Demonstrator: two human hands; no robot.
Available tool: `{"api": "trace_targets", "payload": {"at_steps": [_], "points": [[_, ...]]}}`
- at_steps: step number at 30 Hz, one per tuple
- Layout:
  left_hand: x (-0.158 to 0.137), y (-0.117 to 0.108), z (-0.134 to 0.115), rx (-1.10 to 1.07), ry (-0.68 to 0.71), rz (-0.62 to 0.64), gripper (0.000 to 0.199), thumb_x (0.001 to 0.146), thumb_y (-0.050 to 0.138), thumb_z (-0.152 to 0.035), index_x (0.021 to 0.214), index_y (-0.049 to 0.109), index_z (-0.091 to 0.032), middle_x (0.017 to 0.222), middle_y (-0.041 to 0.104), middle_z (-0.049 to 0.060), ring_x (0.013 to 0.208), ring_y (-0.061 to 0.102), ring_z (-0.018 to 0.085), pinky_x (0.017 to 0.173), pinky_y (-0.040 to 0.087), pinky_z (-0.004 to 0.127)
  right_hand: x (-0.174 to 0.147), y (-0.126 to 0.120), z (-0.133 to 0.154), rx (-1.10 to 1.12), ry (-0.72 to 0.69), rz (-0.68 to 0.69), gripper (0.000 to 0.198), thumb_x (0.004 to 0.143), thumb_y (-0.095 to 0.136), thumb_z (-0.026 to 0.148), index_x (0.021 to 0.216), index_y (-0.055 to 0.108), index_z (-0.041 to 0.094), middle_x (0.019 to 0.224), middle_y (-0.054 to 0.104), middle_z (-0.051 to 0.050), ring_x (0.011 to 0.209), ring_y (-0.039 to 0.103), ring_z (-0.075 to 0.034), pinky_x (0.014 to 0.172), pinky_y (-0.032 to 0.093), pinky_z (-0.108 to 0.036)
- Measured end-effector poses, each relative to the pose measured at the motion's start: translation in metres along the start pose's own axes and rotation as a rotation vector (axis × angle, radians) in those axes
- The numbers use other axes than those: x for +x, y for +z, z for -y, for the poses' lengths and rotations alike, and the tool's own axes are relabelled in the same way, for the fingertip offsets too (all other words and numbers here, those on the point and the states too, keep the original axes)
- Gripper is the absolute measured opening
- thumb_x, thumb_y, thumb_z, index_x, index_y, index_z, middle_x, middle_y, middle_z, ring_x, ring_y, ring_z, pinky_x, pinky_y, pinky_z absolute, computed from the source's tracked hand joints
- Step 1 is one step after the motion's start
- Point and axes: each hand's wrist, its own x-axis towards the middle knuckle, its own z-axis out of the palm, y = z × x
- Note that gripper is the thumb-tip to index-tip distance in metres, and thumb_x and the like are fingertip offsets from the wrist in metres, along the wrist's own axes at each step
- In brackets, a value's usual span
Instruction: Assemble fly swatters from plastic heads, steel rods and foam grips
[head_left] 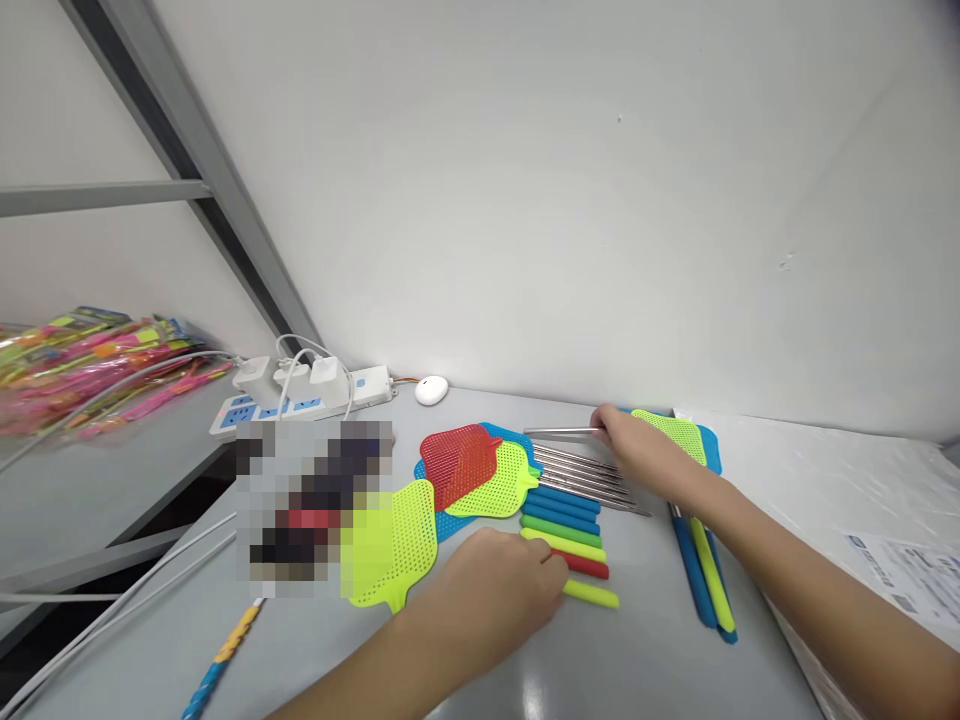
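My left hand (pixel 517 582) is closed over the left ends of the red handle sleeve (pixel 586 566) and the lowest yellow-green sleeve (pixel 592 594). Its fingers hide which one they grip. Blue, green and yellow-green sleeves lie in a row just above. My right hand (pixel 626 445) pinches a thin silver metal rod (pixel 562 432) that points left, at the back of the table. Several similar rods (pixel 581 475) lie side by side below it. Perforated fly swatter heads in red (pixel 454 460), yellow-green (pixel 394 545) and blue (pixel 454 525) overlap to the left of the rods.
Swatters with blue and yellow-green handles (pixel 705 570) lie under and beside my right forearm. A white plastic package (pixel 847 490) covers the right side. At left are a power strip (pixel 307 410), a white oval device (pixel 431 390), a blurred-out area, and bagged colourful items (pixel 112 375).
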Motion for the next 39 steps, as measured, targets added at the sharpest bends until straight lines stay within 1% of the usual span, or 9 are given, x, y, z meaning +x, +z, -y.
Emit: {"api": "trace_targets", "payload": {"at_steps": [3, 6, 9, 13, 18, 21, 25, 34, 39], "points": [[0.001, -0.004, -0.002, -0.072, -0.011, -0.010, 0.011, 0.089, 0.052, -0.023, 0.082, 0.060, -0.019, 0.076, 0.067, 0.002, 0.067, 0.064, 0.017, 0.057, 0.043, 0.027, -0.016, -0.012, -0.005, 0.035, 0.058, -0.074, 0.018, 0.096, 0.036, 0.037, 0.095, 0.050, 0.024, 0.079, 0.065, -0.004, 0.064, 0.057, -0.019, 0.055, 0.035, -0.029], [0.002, -0.011, -0.007, -0.282, -0.055, -0.046, 0.005, 0.084, 0.057, -0.026, 0.087, 0.059, -0.022, 0.086, 0.071, -0.002, 0.068, 0.064, 0.015, 0.059, 0.041, 0.026, -0.038, -0.027, -0.011, 0.123, 0.111, -0.163, 0.023, 0.095, 0.041, 0.045, 0.098, 0.051, 0.025, 0.079, 0.064, -0.001, 0.067, 0.058, -0.019, 0.057, 0.039, -0.029], [0.004, -0.017, -0.010, -0.495, -0.103, -0.061, 0.011, 0.080, 0.061, -0.025, 0.089, 0.056, -0.022, 0.089, 0.070, -0.004, 0.064, 0.059, 0.012, 0.060, 0.038, 0.024, -0.061, -0.037, -0.017, 0.195, 0.103, -0.222, 0.025, 0.096, 0.042, 0.047, 0.096, 0.055, 0.025, 0.076, 0.061, 0.000, 0.063, 0.054, -0.016, 0.055, 0.040, -0.028], [0.004, -0.026, -0.008, -0.608, -0.175, -0.097, 0.008, 0.088, 0.052, -0.029, 0.089, 0.052, -0.022, 0.089, 0.063, -0.001, 0.069, 0.053, 0.013, 0.058, 0.035, 0.024, -0.084, -0.027, -0.026, 0.194, -0.025, -0.374, 0.019, 0.096, 0.045, 0.039, 0.093, 0.056, 0.023, 0.078, 0.060, 0.000, 0.062, 0.051, -0.014, 0.055, 0.040, -0.027], [0.005, -0.025, -0.002, -0.702, -0.317, -0.087, 0.025, 0.099, 0.031, -0.040, 0.102, 0.048, -0.022, 0.080, 0.056, -0.001, 0.064, 0.049, 0.014, 0.058, 0.034, 0.026, -0.095, -0.010, -0.037, 0.009, -0.307, -0.414, 0.009, 0.091, 0.057, 0.029, 0.094, 0.058, 0.021, 0.073, 0.057, -0.001, 0.065, 0.051, -0.015, 0.058, 0.039, -0.027], [0.006, -0.018, 0.004, -0.646, -0.372, -0.134, 0.025, 0.100, 0.028, -0.039, 0.105, 0.046, -0.022, 0.078, 0.056, -0.001, 0.065, 0.051, 0.015, 0.058, 0.034, 0.027, -0.098, -0.014, -0.041, 0.000, -0.351, -0.480, 0.007, 0.090, 0.059, 0.023, 0.096, 0.059, 0.019, 0.072, 0.056, -0.001, 0.063, 0.050, -0.013, 0.057, 0.038, -0.025], [0.007, -0.010, 0.014, -0.493, -0.360, -0.255, 0.023, 0.100, 0.028, -0.035, 0.106, 0.046, -0.022, 0.080, 0.058, -0.001, 0.064, 0.051, 0.015, 0.058, 0.033, 0.027, -0.099, -0.022, -0.041, 0.008, -0.366, -0.549, 0.009, 0.087, 0.063, 0.020, 0.095, 0.060, 0.017, 0.069, 0.055, 0.000, 0.060, 0.049, -0.012, 0.056, 0.037, -0.024], [0.006, -0.008, 0.022, -0.299, -0.252, -0.311, 0.017, 0.100, 0.031, -0.027, 0.106, 0.046, -0.022, 0.084, 0.061, 0.000, 0.062, 0.054, 0.015, 0.054, 0.035, 0.025, -0.100, -0.025, -0.036, -0.073, -0.462, -0.568, 0.015, 0.083, 0.067, 0.017, 0.098, 0.062, 0.016, 0.070, 0.057, -0.002, 0.060, 0.047, -0.013, 0.055, 0.035, -0.025], [0.003, -0.012, 0.022, -0.243, -0.144, -0.362, 0.013, 0.098, 0.036, -0.021, 0.102, 0.048, -0.021, 0.082, 0.062, -0.001, 0.062, 0.055, 0.013, 0.055, 0.037, 0.024, -0.105, -0.032, -0.031, -0.153, -0.510, -0.574, 0.016, 0.084, 0.068, 0.018, 0.099, 0.063, 0.016, 0.071, 0.060, -0.003, 0.061, 0.048, -0.013, 0.055, 0.034, -0.026]]}}
